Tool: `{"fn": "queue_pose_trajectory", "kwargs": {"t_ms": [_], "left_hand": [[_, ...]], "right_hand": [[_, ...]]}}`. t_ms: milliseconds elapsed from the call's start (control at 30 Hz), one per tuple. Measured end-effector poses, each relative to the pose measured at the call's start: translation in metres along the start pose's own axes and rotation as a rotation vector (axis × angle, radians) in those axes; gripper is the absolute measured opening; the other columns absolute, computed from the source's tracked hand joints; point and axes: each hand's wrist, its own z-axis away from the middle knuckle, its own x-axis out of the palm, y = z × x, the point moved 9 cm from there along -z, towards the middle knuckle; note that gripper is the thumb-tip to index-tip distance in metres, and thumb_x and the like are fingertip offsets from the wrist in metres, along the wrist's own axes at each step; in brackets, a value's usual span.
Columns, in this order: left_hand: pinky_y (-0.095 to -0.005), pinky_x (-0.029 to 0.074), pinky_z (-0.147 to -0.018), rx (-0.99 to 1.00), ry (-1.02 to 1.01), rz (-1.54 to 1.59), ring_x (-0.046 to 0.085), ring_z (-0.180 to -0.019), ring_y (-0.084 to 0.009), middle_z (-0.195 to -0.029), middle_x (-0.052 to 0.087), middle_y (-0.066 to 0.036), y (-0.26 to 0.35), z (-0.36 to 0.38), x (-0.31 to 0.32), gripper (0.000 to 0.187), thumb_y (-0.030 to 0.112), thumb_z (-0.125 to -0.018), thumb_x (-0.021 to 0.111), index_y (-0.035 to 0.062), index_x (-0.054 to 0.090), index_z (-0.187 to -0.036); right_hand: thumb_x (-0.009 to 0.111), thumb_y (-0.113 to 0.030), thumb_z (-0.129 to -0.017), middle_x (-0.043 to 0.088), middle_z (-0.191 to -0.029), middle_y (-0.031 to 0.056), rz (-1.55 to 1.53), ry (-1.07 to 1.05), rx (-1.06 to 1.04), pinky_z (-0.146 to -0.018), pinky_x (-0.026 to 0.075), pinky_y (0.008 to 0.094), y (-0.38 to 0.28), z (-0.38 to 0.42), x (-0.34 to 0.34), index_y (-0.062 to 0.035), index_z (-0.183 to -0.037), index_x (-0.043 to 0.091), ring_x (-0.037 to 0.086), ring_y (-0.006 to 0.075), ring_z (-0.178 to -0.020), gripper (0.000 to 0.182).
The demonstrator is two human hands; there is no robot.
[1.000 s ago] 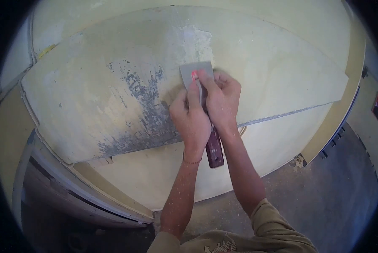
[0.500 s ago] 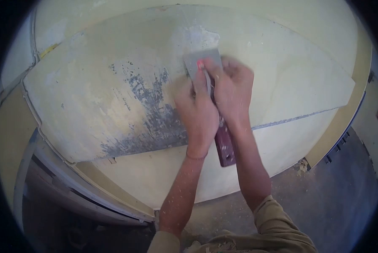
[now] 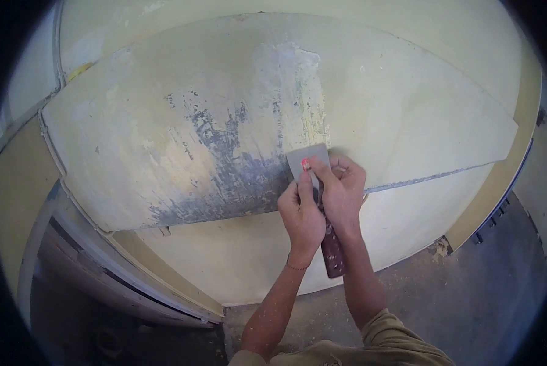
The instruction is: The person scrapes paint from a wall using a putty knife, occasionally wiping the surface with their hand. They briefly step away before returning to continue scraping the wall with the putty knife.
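Both my hands grip a scraper (image 3: 309, 155) with a flat grey metal blade and a paint-specked dark red handle. My left hand (image 3: 302, 221) is closed at the blade's left side, its thumb pressed on the blade. My right hand (image 3: 344, 194) wraps the tool from the right, its thumb also on the blade beside a small red-and-white mark. The blade rests against the lower part of a pale painted panel (image 3: 407, 116). Above it runs a freshly scraped, whitish strip. Dark bare patches (image 3: 234, 168) show left of the blade.
The panel's lower edge (image 3: 432, 177) juts out over a cream wall (image 3: 243, 250). A door frame (image 3: 127, 268) stands at lower left. Flakes lie on the grey floor (image 3: 468, 274), with a small heap of debris (image 3: 442, 247) at the wall's foot on the right.
Both hands have moved the scraper down the panel, from near the upper middle to its lower part. A scraped strip now shows where the blade passed.
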Motion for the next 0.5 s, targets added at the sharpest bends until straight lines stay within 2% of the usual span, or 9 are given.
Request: {"fn": "queue_pose_trajectory", "kwargs": {"t_ms": [67, 100, 167, 200, 300, 333, 400, 500], "left_hand": [[-0.0303, 0.036, -0.056, 0.069, 0.005, -0.11, 0.042, -0.065, -0.0082, -0.065, 0.052, -0.003, 0.021, -0.016, 0.007, 0.041, 0.025, -0.102, 0.047, -0.0085, 0.055, -0.08], [-0.0301, 0.036, -0.057, 0.089, 0.003, -0.162, 0.043, -0.065, -0.0085, -0.065, 0.052, -0.004, 0.044, -0.032, 0.012, 0.042, 0.026, -0.102, 0.046, -0.0086, 0.056, -0.08], [-0.031, 0.038, -0.059, 0.115, -0.014, 0.037, 0.043, -0.066, -0.0092, -0.066, 0.053, -0.006, 0.079, -0.055, 0.026, 0.045, 0.029, -0.102, 0.046, -0.0091, 0.057, -0.082], [-0.031, 0.038, -0.059, 0.11, -0.007, 0.03, 0.043, -0.066, -0.0092, -0.066, 0.053, -0.006, 0.081, -0.063, 0.028, 0.045, 0.029, -0.102, 0.046, -0.0091, 0.057, -0.082], [-0.0322, 0.039, -0.061, 0.124, 0.025, 0.072, 0.044, -0.068, -0.0096, -0.066, 0.054, -0.006, 0.084, -0.062, 0.026, 0.046, 0.032, -0.102, 0.046, -0.0095, 0.059, -0.087], [-0.0325, 0.039, -0.061, 0.07, 0.011, 0.022, 0.045, -0.068, -0.0097, -0.066, 0.054, -0.006, 0.074, -0.05, 0.023, 0.046, 0.032, -0.102, 0.046, -0.0092, 0.061, -0.089], [-0.0326, 0.039, -0.061, 0.015, 0.001, -0.052, 0.044, -0.067, -0.0099, -0.066, 0.053, -0.005, 0.044, -0.026, 0.013, 0.046, 0.033, -0.102, 0.047, -0.009, 0.062, -0.091], [-0.0318, 0.037, -0.058, -0.033, 0.0, -0.052, 0.042, -0.065, -0.0097, -0.064, 0.051, -0.003, -0.005, 0.011, -0.002, 0.046, 0.032, -0.102, 0.048, -0.009, 0.062, -0.089]], "right_hand": [[0.068, -0.011, -0.087, 0.058, -0.064, 0.0, -0.029, -0.022, -0.2, -0.051, 0.036, 0.0229, -0.036, -0.015, 0.014, 0.0009, -0.07, 0.061, 0.048, 0.0046, -0.06, 0.021], [0.069, -0.01, -0.086, 0.058, -0.064, -0.0002, 0.069, -0.011, -0.268, -0.051, 0.035, 0.0231, -0.057, -0.027, 0.021, 0.0011, -0.069, 0.061, 0.047, 0.0047, -0.06, 0.022], [0.069, -0.01, -0.084, 0.057, -0.064, -0.0006, 0.186, 0.005, -0.346, -0.051, 0.035, 0.0236, -0.103, -0.046, 0.039, 0.0016, -0.067, 0.061, 0.045, 0.0049, -0.059, 0.022], [0.069, -0.01, -0.084, 0.056, -0.064, -0.001, 0.211, 0.008, -0.355, -0.051, 0.035, 0.0238, -0.117, -0.049, 0.045, 0.0019, -0.068, 0.061, 0.044, 0.005, -0.06, 0.022], [0.069, -0.012, -0.084, 0.057, -0.063, -0.0008, 0.145, 0.012, -0.373, -0.05, 0.035, 0.0243, -0.111, -0.049, 0.045, 0.0012, -0.067, 0.061, 0.043, 0.005, -0.059, 0.023], [0.069, -0.012, -0.084, 0.057, -0.063, -0.0008, 0.143, 0.011, -0.378, -0.05, 0.035, 0.0243, -0.103, -0.043, 0.039, 0.0012, -0.067, 0.061, 0.043, 0.005, -0.059, 0.023], [0.069, -0.012, -0.085, 0.061, -0.066, 0.0014, 0.105, -0.042, -0.203, -0.051, 0.037, 0.0239, -0.057, -0.024, 0.022, 0.0022, -0.072, 0.064, 0.047, 0.0056, -0.059, 0.02], [0.07, -0.01, -0.084, 0.058, -0.059, 0.0022, -0.014, -0.026, -0.174, -0.048, 0.038, 0.0263, -0.004, 0.002, 0.0, 0.0035, -0.066, 0.058, 0.047, 0.0049, -0.057, 0.025]]}}
